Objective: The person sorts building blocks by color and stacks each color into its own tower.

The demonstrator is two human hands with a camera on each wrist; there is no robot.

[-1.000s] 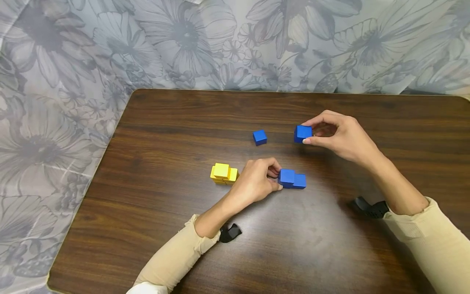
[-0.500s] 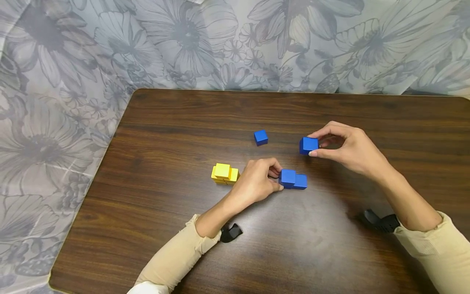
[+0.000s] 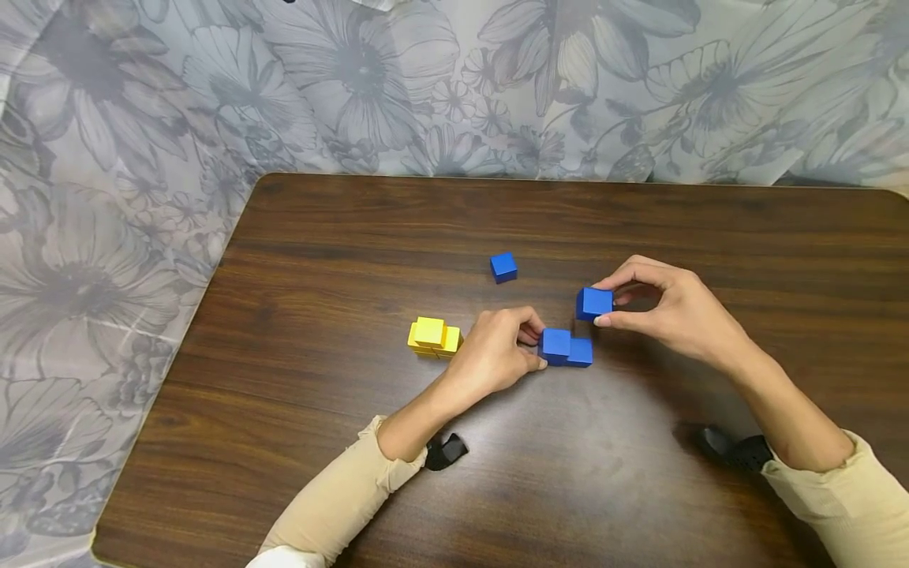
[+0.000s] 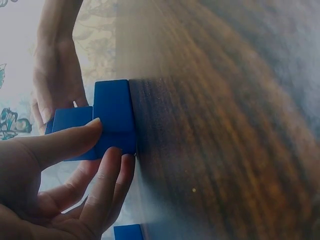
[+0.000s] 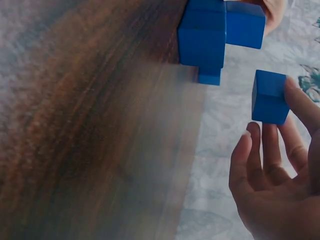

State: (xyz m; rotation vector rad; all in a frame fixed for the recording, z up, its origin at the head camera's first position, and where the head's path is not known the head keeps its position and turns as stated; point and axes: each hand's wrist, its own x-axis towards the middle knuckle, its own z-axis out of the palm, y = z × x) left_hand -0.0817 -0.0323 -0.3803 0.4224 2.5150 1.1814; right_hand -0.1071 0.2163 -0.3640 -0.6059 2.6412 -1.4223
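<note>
My right hand (image 3: 671, 312) pinches a blue cube (image 3: 595, 303) between thumb and fingers, raised above the table just behind and right of a small blue block stack. That stack has two blue blocks side by side at its base, the right base block (image 3: 581, 352) with its top bare, and an upper blue block (image 3: 556, 342) over the left one. My left hand (image 3: 493, 349) grips the stack's left end. In the left wrist view, the thumb (image 4: 82, 137) lies across the upper block near the seam, with fingers on the opposite side. The right wrist view shows the held cube apart from the stack.
One loose blue cube (image 3: 504, 267) sits farther back on the brown wooden table (image 3: 341, 237). A small yellow block stack (image 3: 430, 331) stands left of my left hand. Black wrist straps hang below both sleeves. A flowered grey cloth (image 3: 355, 79) hangs behind the table.
My right hand has brought the blue cube toward me and slightly right, closer to the blue stack. The left hand and the other blocks have stayed in place.
</note>
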